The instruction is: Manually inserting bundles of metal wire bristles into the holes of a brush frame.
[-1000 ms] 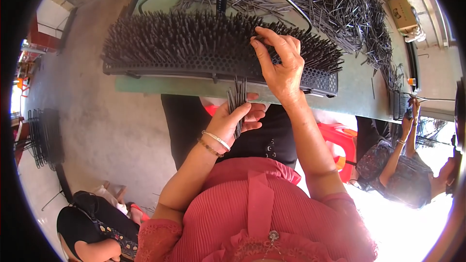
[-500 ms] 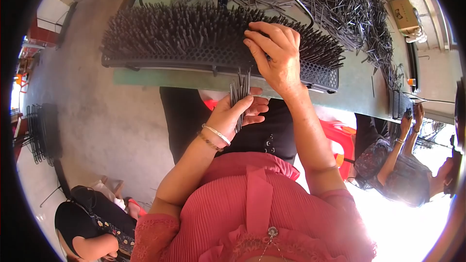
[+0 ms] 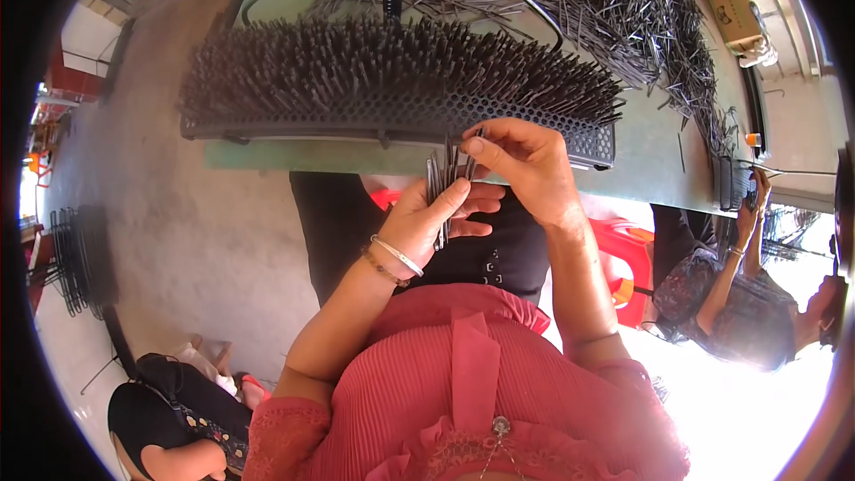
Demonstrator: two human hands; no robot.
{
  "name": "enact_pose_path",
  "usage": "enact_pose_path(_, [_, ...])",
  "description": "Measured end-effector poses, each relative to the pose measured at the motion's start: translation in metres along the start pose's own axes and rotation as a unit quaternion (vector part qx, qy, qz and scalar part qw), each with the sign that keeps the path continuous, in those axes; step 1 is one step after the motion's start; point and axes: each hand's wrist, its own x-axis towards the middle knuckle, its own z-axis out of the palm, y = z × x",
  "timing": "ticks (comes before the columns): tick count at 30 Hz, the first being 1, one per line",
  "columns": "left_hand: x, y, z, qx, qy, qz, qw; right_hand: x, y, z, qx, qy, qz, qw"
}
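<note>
Your left hand [image 3: 422,216] presses its thumb over the bundle of dark strips [image 3: 435,182], its other fingers loosely spread, just off the near edge of the table [image 3: 276,158]. Your right hand [image 3: 541,171] pinches thumb and forefinger at the bundle's top, apparently on a strip or two. If your left thumb slackens, strips could slip downward; a doubled pinch could drag out extras. Along that near edge, a careless knuckle might disturb upright strips [image 3: 356,67] in the perforated rack [image 3: 303,129].

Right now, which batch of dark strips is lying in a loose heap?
The tangled pile on the green table, beyond the perforated rack; one batch instead bristles from that rack, and a bundle is in your left hand.
</note>
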Motion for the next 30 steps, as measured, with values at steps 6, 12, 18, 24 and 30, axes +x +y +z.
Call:
enact_pose_path(6, [0.009, 0.005, 0.001, 0.010, 0.036, -0.001, 0.999, 0.015, -0.013, -0.001, 0.028, 0.163, -0.156, 0.974])
enact_pose_path(12, [0.019, -0.003, -0.009, -0.057, 0.087, -0.024, 0.994, 0.049, 0.003, 0.005, -0.104, 0.223, -0.273, 0.930])
enact_pose_path(18, [0.013, -0.003, -0.008, -0.049, 0.068, 0.004, 0.996, 0.051, 0.002, 0.008, -0.180, 0.225, -0.289, 0.913])
enact_pose_path(24, [0.011, -0.002, -0.011, -0.037, 0.089, 0.010, 0.995, 0.052, 0.002, 0.007, -0.240, 0.194, -0.330, 0.892])
enact_pose_path(30, [0.004, 0.005, -0.005, -0.014, 0.116, -0.056, 0.992, 0.055, 0.002, 0.012, -0.251, 0.198, -0.344, 0.883])
